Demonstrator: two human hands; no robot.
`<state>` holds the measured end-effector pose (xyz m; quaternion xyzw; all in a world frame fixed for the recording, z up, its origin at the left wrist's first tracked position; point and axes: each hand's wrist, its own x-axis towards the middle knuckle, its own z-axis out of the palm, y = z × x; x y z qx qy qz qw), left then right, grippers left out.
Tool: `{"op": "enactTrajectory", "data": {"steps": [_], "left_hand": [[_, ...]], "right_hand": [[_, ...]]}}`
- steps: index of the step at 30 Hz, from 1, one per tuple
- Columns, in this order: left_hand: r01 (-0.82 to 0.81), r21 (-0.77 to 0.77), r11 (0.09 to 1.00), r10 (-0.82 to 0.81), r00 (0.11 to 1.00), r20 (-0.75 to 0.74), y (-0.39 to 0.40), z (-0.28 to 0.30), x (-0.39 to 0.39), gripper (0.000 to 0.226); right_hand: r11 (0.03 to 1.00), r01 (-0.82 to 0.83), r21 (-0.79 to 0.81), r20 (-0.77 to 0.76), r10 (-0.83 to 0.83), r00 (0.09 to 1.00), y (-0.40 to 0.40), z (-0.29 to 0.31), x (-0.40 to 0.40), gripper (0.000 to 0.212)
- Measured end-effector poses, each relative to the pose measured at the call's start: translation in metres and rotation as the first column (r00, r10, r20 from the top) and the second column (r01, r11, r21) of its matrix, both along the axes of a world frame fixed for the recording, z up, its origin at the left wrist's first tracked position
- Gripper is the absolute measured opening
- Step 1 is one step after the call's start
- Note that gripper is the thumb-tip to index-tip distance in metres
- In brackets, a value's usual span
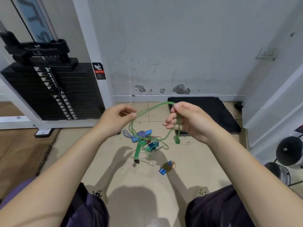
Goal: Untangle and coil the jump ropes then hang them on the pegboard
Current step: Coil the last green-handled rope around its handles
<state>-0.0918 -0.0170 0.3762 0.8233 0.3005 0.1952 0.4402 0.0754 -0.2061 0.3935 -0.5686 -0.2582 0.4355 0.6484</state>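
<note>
Green rope (147, 110): I have its loop raised between both hands; the rest trails down into the tangle (144, 141) on the floor tiles.
Right hand (188, 122): pinching the loop's top, strands running through curled fingers.
Left hand (118, 115): fingertips closed on the other side.
Handling: light, limp, probably slick; I'd grip near the green handle (137, 151).
Nearby: one coiled rope (167, 167) closer to me.

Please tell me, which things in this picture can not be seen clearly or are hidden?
- Pegboard: not in the head view at all.
- Rope pile on the floor: the green rope crosses it; which handle belongs to which rope cannot be told.
- Warning label on the weight machine: text too small.
- Left hand grip on the green rope: blurred.
- Dumbbells: cut off by the right edge.
</note>
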Motion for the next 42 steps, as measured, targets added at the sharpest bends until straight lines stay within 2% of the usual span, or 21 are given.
{"op": "enactTrajectory", "data": {"steps": [1, 2, 3, 5, 6, 8, 10, 12, 16, 18, 26, 28, 30, 33, 35, 37, 39, 40, 42], "left_hand": [[-0.017, -0.001, 1.000, 0.017, 1.000, 0.018, -0.006, -0.001, 0.002, 0.011], [0.028, -0.079, 0.996, -0.024, 0.999, 0.040, -0.012, -0.003, 0.003, 0.011], [0.132, -0.204, 0.970, -0.123, 0.991, 0.058, -0.020, -0.003, 0.004, 0.013], [0.364, -0.393, 0.845, -0.368, 0.927, 0.068, -0.038, -0.007, 0.006, 0.027], [0.433, -0.420, 0.797, -0.452, 0.890, 0.061, -0.045, -0.010, 0.006, 0.033], [0.477, -0.408, 0.778, -0.506, 0.861, 0.042, -0.053, -0.016, 0.007, 0.023], [0.459, -0.420, 0.783, -0.487, 0.872, 0.044, -0.051, -0.017, 0.007, 0.006], [0.426, -0.443, 0.789, -0.458, 0.888, 0.038, -0.045, -0.016, 0.007, 0.009], [0.318, -0.285, 0.904, -0.360, 0.926, -0.112, -0.033, -0.017, 0.007, 0.008], [0.292, -0.248, 0.924, -0.334, 0.931, -0.149, -0.031, -0.019, 0.007, 0.007], [0.194, -0.176, 0.965, -0.198, 0.980, -0.007, -0.023, -0.017, 0.009, 0.017], [0.208, -0.172, 0.963, -0.214, 0.977, -0.016, -0.020, -0.017, 0.008, 0.017], [0.235, -0.194, 0.952, -0.244, 0.969, -0.023, -0.020, -0.016, 0.007, 0.014], [0.225, -0.297, 0.928, -0.224, 0.974, 0.040, -0.023, -0.014, 0.006, 0.013], [0.177, -0.340, 0.924, -0.158, 0.984, 0.081, -0.023, -0.012, 0.006, 0.013], [0.177, -0.353, 0.919, -0.152, 0.984, 0.097, -0.022, -0.012, 0.006, 0.015], [0.251, -0.383, 0.889, -0.230, 0.968, 0.100, -0.025, -0.010, 0.006, 0.017], [0.306, -0.414, 0.858, -0.288, 0.952, 0.106, -0.027, -0.009, 0.005, 0.018], [0.401, -0.471, 0.786, -0.398, 0.911, 0.111, -0.030, -0.006, 0.004, 0.017]], "right_hand": [[1.000, -0.017, 0.026, -0.045, 0.018, 0.999, 0.002, 0.000, -0.005, 0.019], [0.998, -0.038, 0.053, -0.086, 0.042, 0.995, 0.005, 0.001, -0.010, 0.018], [0.995, -0.060, 0.081, -0.125, 0.070, 0.990, 0.007, 0.001, -0.015, 0.017], [0.986, -0.091, 0.141, -0.195, 0.118, 0.974, 0.010, 0.002, -0.022, 0.012], [0.981, -0.099, 0.165, -0.201, 0.132, 0.971, 0.011, 0.003, -0.023, 0.012], [0.981, -0.095, 0.168, -0.132, 0.118, 0.984, 0.010, 0.004, -0.023, 0.014], [0.992, -0.054, 0.111, -0.004, 0.054, 0.999, 0.007, 0.006, -0.020, 0.014], [0.999, 0.016, 0.040, 0.118, -0.020, 0.993, 0.003, 0.006, -0.017, 0.013], [0.991, 0.133, 0.009, 0.217, -0.131, 0.967, -0.002, 0.004, -0.012, 0.012], [0.985, 0.174, 0.000, 0.255, -0.168, 0.952, -0.003, 0.004, -0.011, 0.013], [0.944, 0.299, -0.138, 0.453, -0.208, 0.867, -0.004, 0.001, -0.002, 0.014], [0.942, 0.302, -0.148, 0.417, -0.218, 0.882, -0.005, 0.001, -0.002, 0.013], [0.950, 0.256, -0.179, 0.373, -0.175, 0.911, -0.004, 0.000, -0.002, 0.013], [0.907, 0.209, -0.367, 0.494, -0.001, 0.869, -0.004, -0.005, -0.005, 0.024], [0.872, 0.241, -0.425, 0.571, 0.052, 0.819, -0.002, -0.007, -0.009, 0.031], [0.875, 0.270, -0.403, 0.606, 0.033, 0.795, -0.001, -0.006, -0.011, 0.044], [0.921, 0.195, -0.336, 0.624, 0.063, 0.779, 0.000, -0.004, -0.014, 0.052], [0.943, 0.112, -0.314, 0.634, 0.121, 0.764, 0.001, -0.003, -0.016, 0.051], [0.952, -0.018, -0.305, 0.666, 0.226, 0.711, 0.003, -0.005, -0.024, 0.031]]}}
